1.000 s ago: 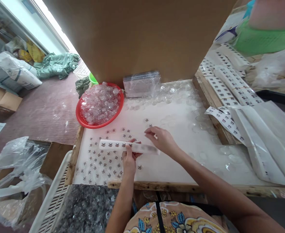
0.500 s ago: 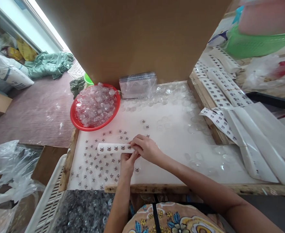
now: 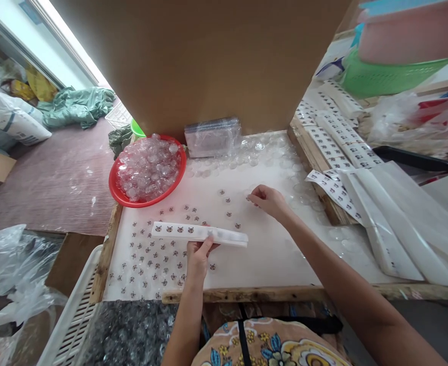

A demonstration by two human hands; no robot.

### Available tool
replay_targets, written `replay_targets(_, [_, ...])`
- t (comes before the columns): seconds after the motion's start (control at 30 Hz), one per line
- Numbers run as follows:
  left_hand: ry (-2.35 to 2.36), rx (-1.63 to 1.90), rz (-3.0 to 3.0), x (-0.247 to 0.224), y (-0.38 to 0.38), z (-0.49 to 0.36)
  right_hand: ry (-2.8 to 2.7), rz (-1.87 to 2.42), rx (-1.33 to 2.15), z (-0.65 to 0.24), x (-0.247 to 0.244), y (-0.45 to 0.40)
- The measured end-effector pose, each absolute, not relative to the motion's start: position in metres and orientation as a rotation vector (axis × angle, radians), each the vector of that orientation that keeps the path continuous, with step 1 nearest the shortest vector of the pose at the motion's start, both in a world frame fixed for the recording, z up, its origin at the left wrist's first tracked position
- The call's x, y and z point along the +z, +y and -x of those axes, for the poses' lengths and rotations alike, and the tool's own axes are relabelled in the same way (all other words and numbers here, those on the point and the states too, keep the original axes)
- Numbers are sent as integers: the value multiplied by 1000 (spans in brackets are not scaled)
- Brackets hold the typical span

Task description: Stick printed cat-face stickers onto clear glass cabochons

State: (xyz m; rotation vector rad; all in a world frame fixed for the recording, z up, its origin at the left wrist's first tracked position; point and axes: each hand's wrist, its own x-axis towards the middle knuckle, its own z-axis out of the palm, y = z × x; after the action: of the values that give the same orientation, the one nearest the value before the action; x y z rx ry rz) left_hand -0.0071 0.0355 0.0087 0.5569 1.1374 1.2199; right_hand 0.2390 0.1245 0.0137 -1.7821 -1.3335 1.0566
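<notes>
My left hand [image 3: 198, 256] is closed on a white sticker strip [image 3: 173, 230] printed with a row of small animal-face pictures, thumb on top. The strip's right half is plain, as if folded back. To the right, my right hand [image 3: 268, 202] pinches a small animal-face sticker [image 3: 248, 199] at its fingertips, low over the white tabletop [image 3: 262, 259]. Clear discs [image 3: 255, 192] lie around and beyond those fingertips, faint against the white. Many discs bearing the same faces [image 3: 155, 254] are spread left of and below the strip.
A red basin [image 3: 112, 190] heaped with clear discs stands at the back left, beside a clear plastic-wrapped block [image 3: 212, 138]. A large cardboard box [image 3: 201, 61] rises behind. Wooden rails [image 3: 247, 295] edge the table. More sticker sheets [image 3: 330, 145] lie at the right.
My right hand has left the strip and moved right and away from me, a sticker at its fingertips. The strip stays in my left hand, with its plain right part now showing.
</notes>
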Motion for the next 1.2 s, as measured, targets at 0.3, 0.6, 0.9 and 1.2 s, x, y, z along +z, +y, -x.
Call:
replay_targets(0.3, [1167, 1217, -554, 9, 33, 9, -1581, 1970, 869, -235, 2, 129])
replay_targets(0.6, [1158, 1159, -587, 10, 35, 6, -1871, 1990, 697, -212, 1, 110])
replay_targets(0.9, [1106, 1064, -718, 10, 35, 5, -1842, 1432, 918, -153, 45, 93])
replay_targets(1.2, [1123, 1063, -812, 2, 31, 6, -1982, 1289, 614, -106, 44, 73])
